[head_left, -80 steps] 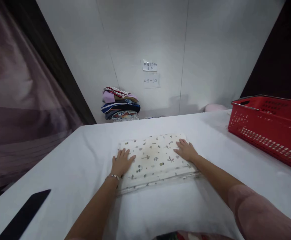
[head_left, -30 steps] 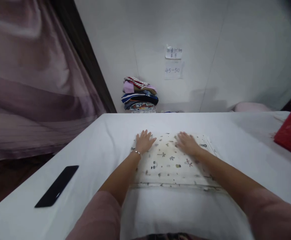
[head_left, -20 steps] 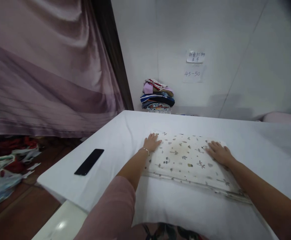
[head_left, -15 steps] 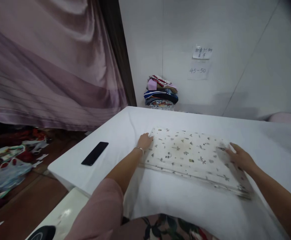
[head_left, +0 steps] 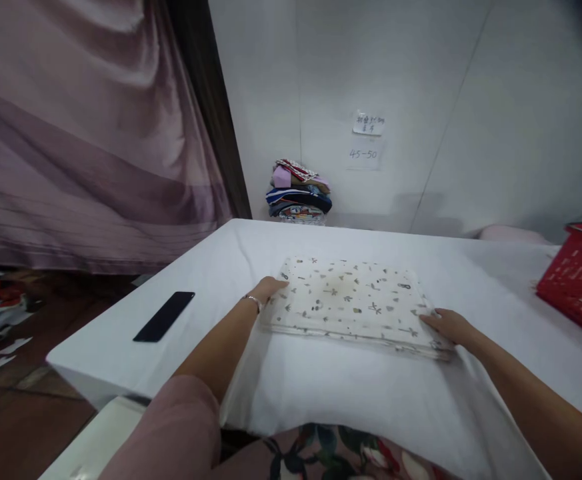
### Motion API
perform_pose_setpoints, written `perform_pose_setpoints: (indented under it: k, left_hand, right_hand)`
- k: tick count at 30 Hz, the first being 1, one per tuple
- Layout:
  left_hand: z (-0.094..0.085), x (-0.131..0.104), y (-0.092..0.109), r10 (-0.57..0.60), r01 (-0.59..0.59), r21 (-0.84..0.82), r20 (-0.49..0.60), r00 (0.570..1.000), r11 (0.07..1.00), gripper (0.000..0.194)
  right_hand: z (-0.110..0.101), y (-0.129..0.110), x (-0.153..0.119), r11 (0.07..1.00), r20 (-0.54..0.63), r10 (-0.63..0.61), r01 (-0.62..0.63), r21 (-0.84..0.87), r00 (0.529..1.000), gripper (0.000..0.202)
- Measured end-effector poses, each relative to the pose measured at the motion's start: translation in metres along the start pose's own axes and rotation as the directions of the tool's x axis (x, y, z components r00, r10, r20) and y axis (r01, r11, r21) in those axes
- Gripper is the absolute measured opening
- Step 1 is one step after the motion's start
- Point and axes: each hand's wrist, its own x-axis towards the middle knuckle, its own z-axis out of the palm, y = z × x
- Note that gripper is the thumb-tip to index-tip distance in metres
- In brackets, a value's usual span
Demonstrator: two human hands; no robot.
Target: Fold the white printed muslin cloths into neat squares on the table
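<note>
A folded white cloth (head_left: 351,300) with small grey plant prints lies flat in several layers on the white-covered table (head_left: 211,267). My left hand (head_left: 269,288), with a bracelet at the wrist, holds its left edge, thumb on top and the other fingers mostly hidden. At the cloth's right edge, my right hand (head_left: 448,325) grips near the front corner, thumb over the top layer and fingers out of sight beneath. A faint yellowish patch shows in the middle of the print.
A black phone (head_left: 165,317) lies on the table's left side. Folded fabrics (head_left: 301,193) are stacked beyond the far edge. A red plastic basket (head_left: 581,280) stands at the right. A pink curtain (head_left: 95,133) hangs at the left, and paper notes (head_left: 365,140) are on the wall.
My view has turned right, bringing the red basket into sight. My right hand has shifted from the cloth's far right side towards its front right corner; my left hand stays at the left edge.
</note>
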Motion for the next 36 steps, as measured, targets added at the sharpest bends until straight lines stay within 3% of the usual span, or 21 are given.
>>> perform_pose_setpoints:
  k: [5,10,13,15,18,23,27,32,36]
  left_hand:
    - [-0.002,-0.024,-0.004,-0.061,0.072,-0.107,0.101,0.993,0.992,0.029]
    - [-0.005,-0.042,-0.026,-0.078,0.134,-0.242,0.227,0.971,0.961,0.025]
    - [-0.010,-0.057,-0.049,0.015,0.052,-0.321,0.201,0.979,0.946,0.032]
    - [-0.011,-0.067,-0.064,0.056,-0.011,-0.330,0.127,0.990,0.944,0.033]
    - [-0.007,-0.079,-0.081,0.064,-0.036,-0.308,0.082,0.995,0.951,0.028]
    - [0.001,-0.085,-0.083,0.057,-0.055,-0.160,0.007,0.998,0.985,0.032]
    - [0.001,-0.086,-0.075,0.073,-0.074,-0.123,-0.016,0.997,0.990,0.024]
    - [0.001,-0.085,-0.075,0.054,-0.052,-0.086,0.029,0.998,0.995,0.027]
    - [0.004,-0.087,-0.076,0.059,-0.059,0.013,-0.013,0.998,0.998,0.022]
  right_hand:
    - [-0.008,0.006,-0.014,0.999,0.120,0.031,-0.033,0.019,0.992,0.061]
    - [-0.018,-0.001,-0.029,0.984,0.211,0.175,-0.170,-0.044,0.962,0.069]
    - [-0.023,-0.013,-0.045,0.999,0.051,0.005,-0.003,-0.039,0.999,0.063]
    - [-0.022,-0.027,-0.055,0.987,-0.071,-0.160,0.161,0.002,0.985,0.054]
    - [-0.008,-0.055,-0.067,0.918,-0.124,-0.383,0.393,0.063,0.915,0.043]
    - [0.025,-0.101,-0.072,0.751,-0.031,-0.649,0.647,0.131,0.760,0.040]
    - [0.037,-0.111,-0.071,0.713,-0.050,-0.692,0.692,0.114,0.721,0.042]
    - [0.037,-0.102,-0.073,0.731,-0.069,-0.665,0.667,0.146,0.744,0.037]
    - [0.035,-0.100,-0.080,0.747,-0.065,-0.649,0.651,0.138,0.758,0.037]
